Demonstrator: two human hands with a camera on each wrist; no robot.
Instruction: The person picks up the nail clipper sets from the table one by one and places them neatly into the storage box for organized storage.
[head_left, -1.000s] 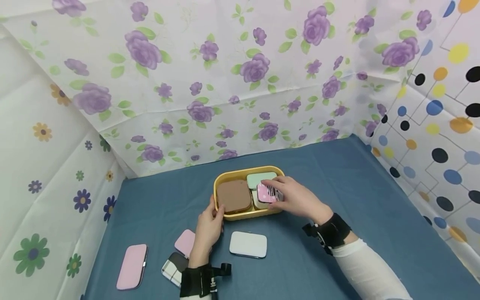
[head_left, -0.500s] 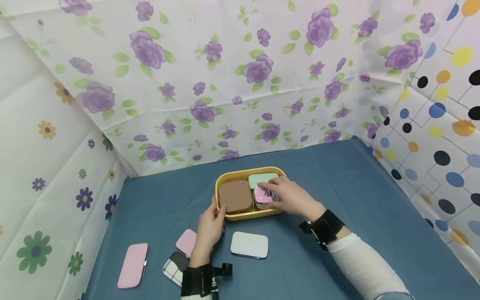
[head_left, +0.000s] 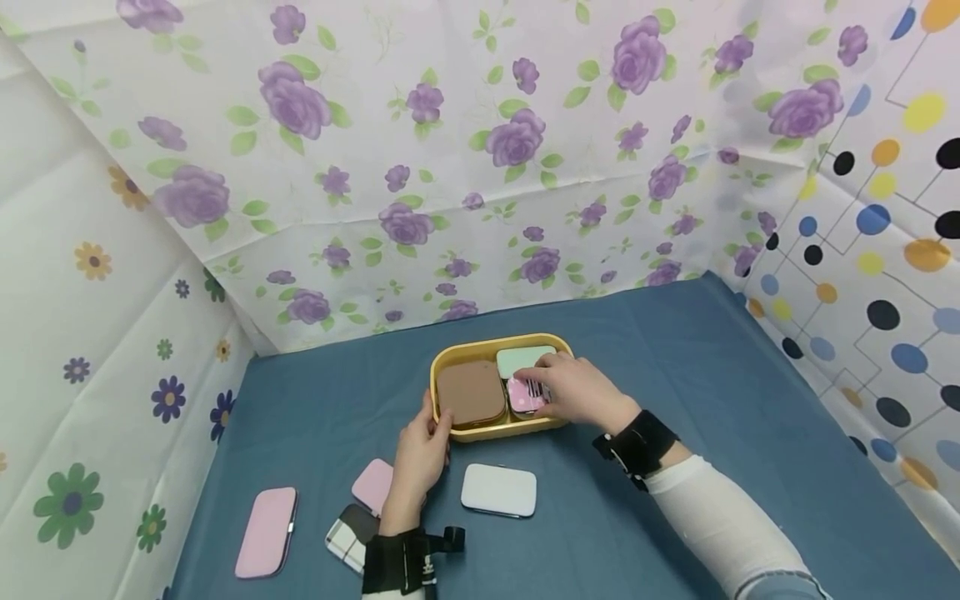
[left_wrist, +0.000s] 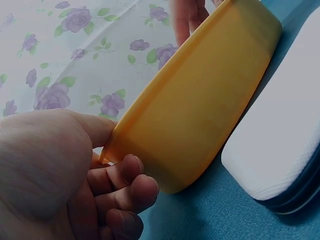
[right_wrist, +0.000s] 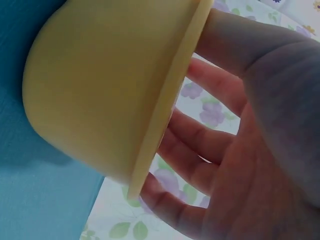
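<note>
My left hand (head_left: pixel 420 454) pinches the near left rim of a yellow oblong tub (head_left: pixel 501 432), thumb over the edge. In the left wrist view the thumb and fingers stand on either side of that rim. Inside the tub, my right hand (head_left: pixel 583 392) holds a small pink case with black-and-white stripes (head_left: pixel 525 395) at the near right. Next to it lie a brown squarish case (head_left: pixel 471 392) on the left and a mint-green case (head_left: pixel 522 359) behind. In the right wrist view the tub wall hides the fingertips and the pink case.
A white flat case (head_left: pixel 498 490) lies just in front of the tub. Farther left are a long pink case (head_left: pixel 266 533), a small pink case (head_left: pixel 372 483) and a checked case (head_left: pixel 348 536), the last two partly behind the left forearm. Patterned cloth walls surround the blue tabletop (head_left: pixel 637 517).
My right hand has moved the striped pink case slightly left and down, deeper into the near right of the tub. The left hand keeps its hold on the rim.
</note>
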